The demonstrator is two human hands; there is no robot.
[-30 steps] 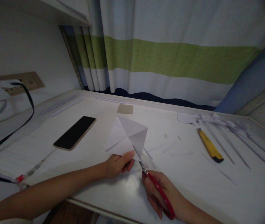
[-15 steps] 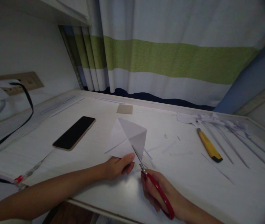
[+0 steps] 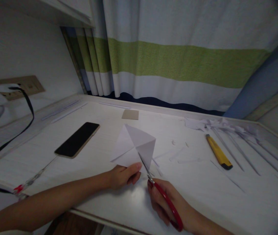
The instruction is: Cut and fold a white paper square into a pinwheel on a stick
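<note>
Between thumb and fingers, my left hand [image 3: 126,174] pinches the near edge of a creased square of white paper [image 3: 124,147]. The paper is raised off the desk, and fold lines cross near its middle. Wrapped round the red handles of a pair of scissors [image 3: 164,195] is my right hand [image 3: 169,199]. The blades point up and to the left, lying along a crease with their tips near the paper's centre. Part of the handle loops is hidden by my fingers.
On the white desk [image 3: 100,130] a black phone [image 3: 77,140] lies to the left. A yellow utility knife [image 3: 218,151] and crumpled paper with long strips [image 3: 232,129] are at the right. Paper scraps [image 3: 178,155] lie between. A beige card [image 3: 130,114] rests at the back.
The scissor blades have closed together along the paper's crease. The paper has shifted slightly to the right; both hands stay nearly in place.
</note>
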